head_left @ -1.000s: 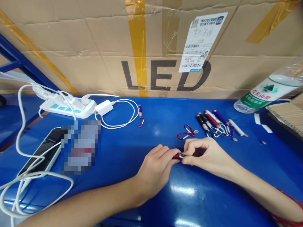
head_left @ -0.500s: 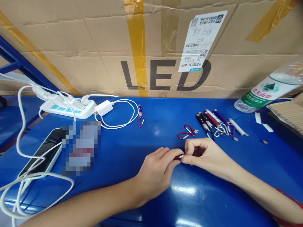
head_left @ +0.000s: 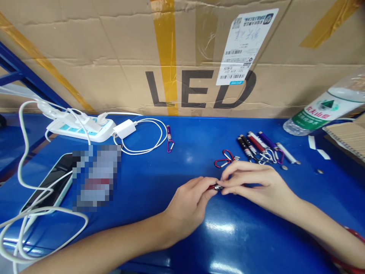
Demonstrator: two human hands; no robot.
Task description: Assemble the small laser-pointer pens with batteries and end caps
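Note:
Over the front middle of the table, my left hand [head_left: 189, 201] is closed round a small red keychain penlight [head_left: 211, 187]. Most of its barrel is hidden in the fingers, and a silver end sticks out to the right. My right hand [head_left: 256, 182] pinches that silver end between thumb and fingertips. Just behind the hands lie two red carabiner clips [head_left: 224, 160] with a small metal piece beside them. Further right, several penlights in black, red, white and purple [head_left: 266, 140] lie side by side, some with clips. A button cell [head_left: 284, 168] and another button cell [head_left: 319, 171] rest near them.
A purple penlight [head_left: 169, 133] lies by a white charger cable [head_left: 148, 152]. On the left are a white power strip [head_left: 105, 133] and a phone [head_left: 51, 182] under cables. A water bottle [head_left: 319, 110] leans at right. A large cardboard box [head_left: 119, 57] stands behind.
My right hand's fingers have shifted from curled to more stretched, now pinching at the penlight's silver end. More of that end shows. My left hand has barely moved.

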